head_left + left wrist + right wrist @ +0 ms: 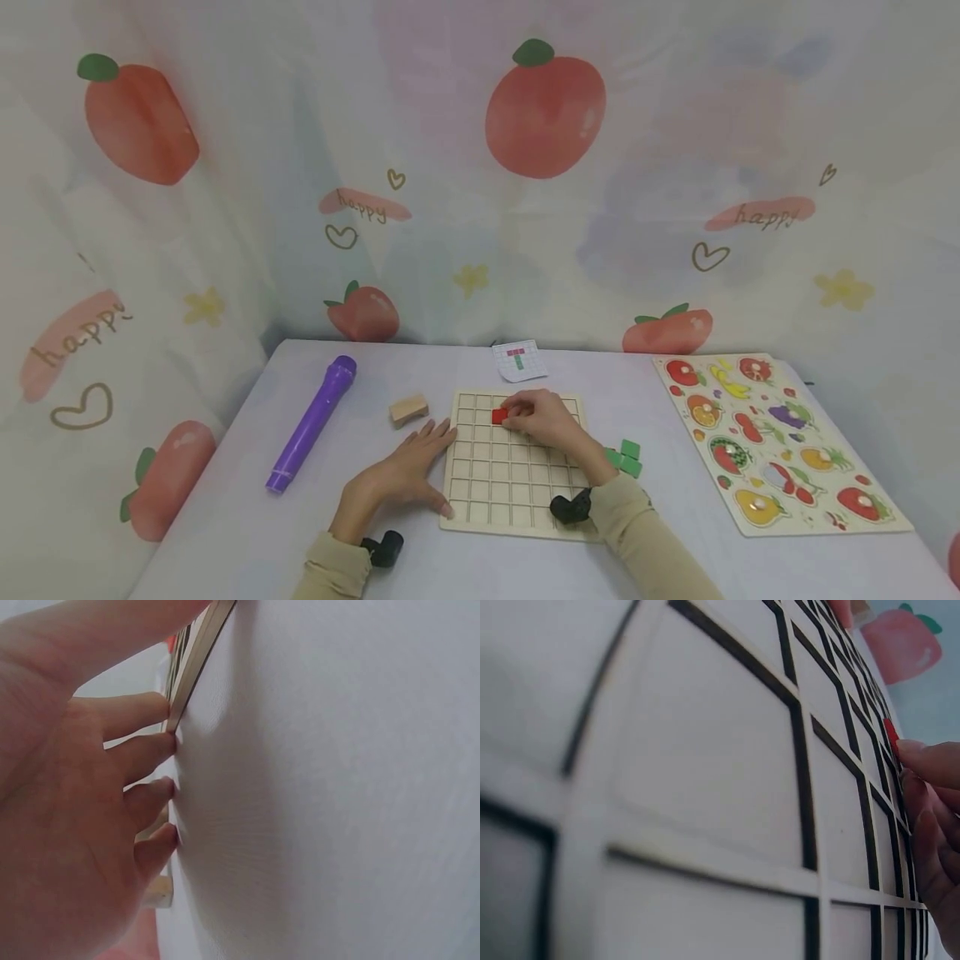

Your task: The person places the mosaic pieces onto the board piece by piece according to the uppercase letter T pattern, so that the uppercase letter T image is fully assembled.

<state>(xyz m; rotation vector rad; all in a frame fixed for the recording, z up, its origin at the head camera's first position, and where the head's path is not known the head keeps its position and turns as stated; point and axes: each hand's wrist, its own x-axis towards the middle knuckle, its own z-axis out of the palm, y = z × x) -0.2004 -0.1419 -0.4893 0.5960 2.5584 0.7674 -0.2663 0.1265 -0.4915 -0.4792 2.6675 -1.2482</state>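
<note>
A pale wooden grid board (491,492) lies flat on the table. My right hand (545,418) is over its upper part and pinches a small red square tile (499,416), which sits at a cell near the top row. In the right wrist view the thumb and fingers (930,761) meet the red tile (891,736) at the far side of the grid. My left hand (405,468) rests beside the board with its fingers spread, touching the left edge. The left wrist view shows its fingertips (166,742) on the table along that edge.
Green tiles (626,458) lie right of the board, partly behind the right wrist. A wooden block (408,410) and a purple microphone-shaped tube (313,423) are to the left. Behind the board is a card (521,361) with a coloured T pattern. A fruit puzzle board (780,450) lies at right.
</note>
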